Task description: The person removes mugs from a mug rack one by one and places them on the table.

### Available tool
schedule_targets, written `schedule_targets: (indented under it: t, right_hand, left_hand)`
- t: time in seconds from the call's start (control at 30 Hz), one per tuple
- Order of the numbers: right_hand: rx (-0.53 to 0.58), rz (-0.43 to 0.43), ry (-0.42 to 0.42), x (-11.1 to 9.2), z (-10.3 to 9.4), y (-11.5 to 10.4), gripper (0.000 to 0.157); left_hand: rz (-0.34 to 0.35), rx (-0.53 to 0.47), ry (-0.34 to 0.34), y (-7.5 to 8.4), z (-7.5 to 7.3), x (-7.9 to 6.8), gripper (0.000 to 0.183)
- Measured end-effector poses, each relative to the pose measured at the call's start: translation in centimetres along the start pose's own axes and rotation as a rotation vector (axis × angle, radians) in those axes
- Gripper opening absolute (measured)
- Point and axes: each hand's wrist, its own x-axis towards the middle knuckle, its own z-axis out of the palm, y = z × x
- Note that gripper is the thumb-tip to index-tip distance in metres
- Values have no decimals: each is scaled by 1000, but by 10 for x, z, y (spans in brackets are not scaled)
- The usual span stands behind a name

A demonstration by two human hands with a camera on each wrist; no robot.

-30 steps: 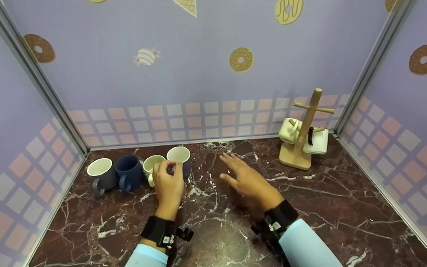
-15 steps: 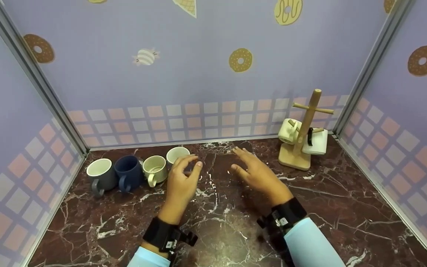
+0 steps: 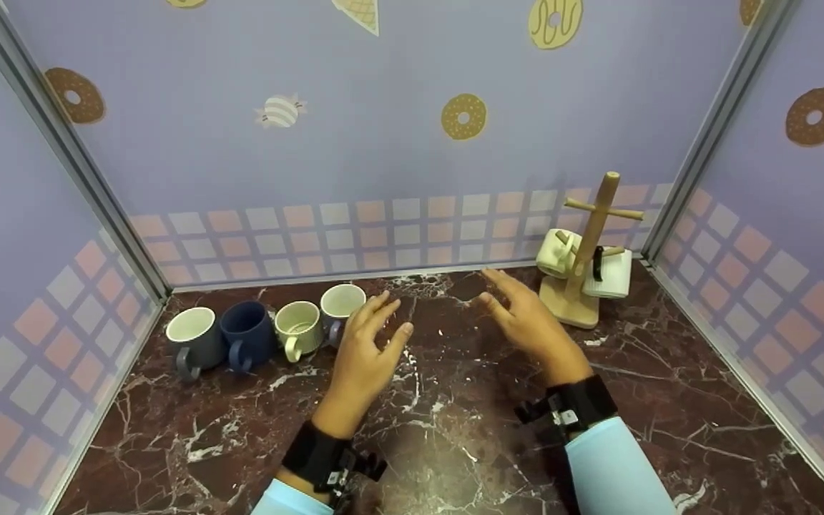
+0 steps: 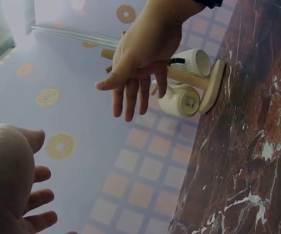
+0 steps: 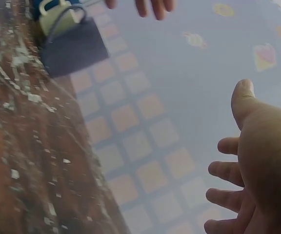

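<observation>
My left hand [image 3: 365, 354] is held over the table with its fingers loosely spread, holding nothing. Just beside it stands a grey-blue mug [image 3: 340, 304] with a white inside, partly covered by the fingers. To that mug's left, in a row, are a cream mug [image 3: 300, 325], a navy mug [image 3: 249, 332] and a dark grey mug [image 3: 197, 347]. My right hand [image 3: 535, 330], also empty with fingers extended, is left of a wooden mug tree [image 3: 594, 239]. On the tree hang a cream mug [image 4: 179, 101] and a white ribbed mug [image 4: 189, 66] with a black handle.
Dark red marbled tabletop [image 3: 412, 443] lies under both hands. Patterned panels [image 3: 383, 143] enclose it at the back and sides. Two upper pegs [image 3: 605, 209] of the tree stick out bare. Metal posts [image 3: 705, 136] mark the corners.
My left hand has moved right from the cream and grey-blue mugs, and its fingers have spread. My right hand has moved right, closer to the mug tree. The mugs look unmoved.
</observation>
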Motion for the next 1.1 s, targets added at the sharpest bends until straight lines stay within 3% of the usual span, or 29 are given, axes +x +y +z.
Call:
schedule_targets:
  t: [0.2,0.33,0.67,0.87,1.1]
  right_hand:
    - [12,19,109,0,-25,2,62]
    - [-33,64,127,2,-49,1,62]
    - [-268,59,238,23,-132,-17,49]
    - [-319,144,289,49,-186,-11,53]
    - [-274,300,177,68,-213,15,64]
  left_hand:
    - [33,46,-77,7,1,-5,56]
    - [69,61,-113,12,4,-9,56]
    - [114,86,-200,29,12,-16,59]
    - [153,140,-276,36,21,-20,62]
    - [170,178,-357,44,28,-27,65]
